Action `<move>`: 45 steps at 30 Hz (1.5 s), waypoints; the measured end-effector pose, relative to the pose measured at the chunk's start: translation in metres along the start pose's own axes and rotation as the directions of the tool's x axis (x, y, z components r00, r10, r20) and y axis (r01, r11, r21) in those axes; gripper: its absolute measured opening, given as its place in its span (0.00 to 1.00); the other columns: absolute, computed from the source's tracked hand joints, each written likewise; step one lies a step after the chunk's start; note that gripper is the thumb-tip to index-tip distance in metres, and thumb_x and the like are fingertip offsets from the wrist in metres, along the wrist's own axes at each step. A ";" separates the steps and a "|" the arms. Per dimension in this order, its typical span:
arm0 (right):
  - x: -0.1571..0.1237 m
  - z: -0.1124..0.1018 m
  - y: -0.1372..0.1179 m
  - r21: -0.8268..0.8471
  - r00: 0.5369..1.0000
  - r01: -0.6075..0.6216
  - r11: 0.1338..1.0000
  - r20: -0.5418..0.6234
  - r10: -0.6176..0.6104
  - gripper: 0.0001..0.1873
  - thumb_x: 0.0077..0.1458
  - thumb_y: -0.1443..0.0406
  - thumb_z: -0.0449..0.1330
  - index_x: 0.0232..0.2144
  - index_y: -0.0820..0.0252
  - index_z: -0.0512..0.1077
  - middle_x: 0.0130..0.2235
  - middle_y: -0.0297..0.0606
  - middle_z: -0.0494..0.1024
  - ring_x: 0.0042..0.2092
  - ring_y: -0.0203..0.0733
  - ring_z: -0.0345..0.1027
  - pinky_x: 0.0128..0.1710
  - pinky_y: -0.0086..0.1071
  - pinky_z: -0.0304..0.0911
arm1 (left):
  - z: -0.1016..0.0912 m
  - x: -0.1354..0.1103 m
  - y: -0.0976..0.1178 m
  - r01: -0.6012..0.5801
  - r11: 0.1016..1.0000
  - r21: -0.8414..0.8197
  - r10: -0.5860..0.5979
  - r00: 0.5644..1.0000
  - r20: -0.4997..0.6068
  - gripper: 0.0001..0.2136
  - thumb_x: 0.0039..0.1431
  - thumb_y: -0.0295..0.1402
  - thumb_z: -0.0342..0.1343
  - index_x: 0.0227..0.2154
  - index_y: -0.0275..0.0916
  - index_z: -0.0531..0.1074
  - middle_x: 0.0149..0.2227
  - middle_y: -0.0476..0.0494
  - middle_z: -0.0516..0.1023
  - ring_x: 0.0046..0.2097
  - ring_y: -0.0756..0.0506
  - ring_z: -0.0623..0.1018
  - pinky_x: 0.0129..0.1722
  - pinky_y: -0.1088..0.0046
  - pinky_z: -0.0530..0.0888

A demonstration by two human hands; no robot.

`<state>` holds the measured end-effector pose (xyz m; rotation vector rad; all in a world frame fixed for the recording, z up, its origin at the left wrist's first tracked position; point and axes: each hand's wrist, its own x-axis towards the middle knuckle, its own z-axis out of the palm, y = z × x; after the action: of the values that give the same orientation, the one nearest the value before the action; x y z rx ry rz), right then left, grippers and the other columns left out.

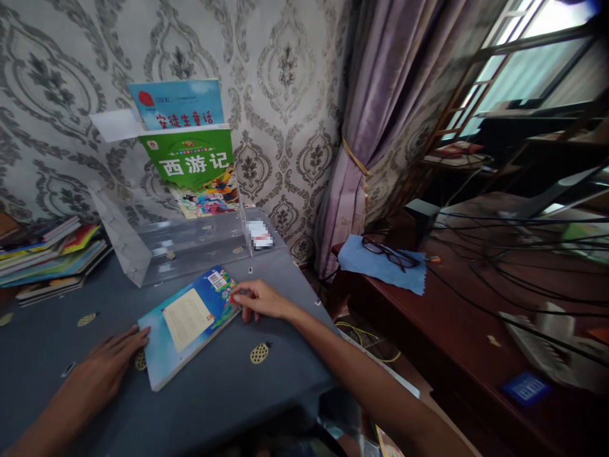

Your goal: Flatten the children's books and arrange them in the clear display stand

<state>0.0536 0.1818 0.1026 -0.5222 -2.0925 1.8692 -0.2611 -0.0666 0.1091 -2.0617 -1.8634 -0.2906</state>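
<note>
A blue paperback book [183, 320] lies at an angle on the grey tablecloth, showing a cream text panel and a QR code near its top. My left hand [114, 357] rests flat at its left edge, fingers stretched out and the tips against the book. At the right edge, my right hand [259, 299] has bent fingers closed on the book's side near the corner. Behind the book stands a clear acrylic rack [190, 244]. It holds an upright green book [195, 166] and, behind that, a light-blue book [178, 105], both with Chinese titles.
A stack of books and magazines [52, 257] sits at the table's left. Across a gap on the right, a dark red desk [380, 298] carries glasses [390, 254] on a blue cloth [375, 271], plus tangled black cables [514, 254]. A purple curtain [380, 95] hangs by the patterned wall.
</note>
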 end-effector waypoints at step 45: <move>-0.013 -0.011 0.015 -0.393 0.915 0.134 0.910 -0.303 -0.266 0.12 0.60 0.66 0.55 0.39 0.61 0.78 0.35 0.37 0.81 0.35 0.38 0.72 0.37 0.29 0.66 | 0.041 0.114 0.134 0.059 0.986 -0.156 -0.062 0.998 -0.013 0.16 0.68 0.41 0.46 0.47 0.39 0.74 0.50 0.37 0.77 0.51 0.37 0.74 0.49 0.55 0.72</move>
<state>0.0715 0.1875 0.0894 -0.6374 -2.1511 1.1710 -0.1188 0.0434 0.0984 -2.0961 -1.9508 -0.4826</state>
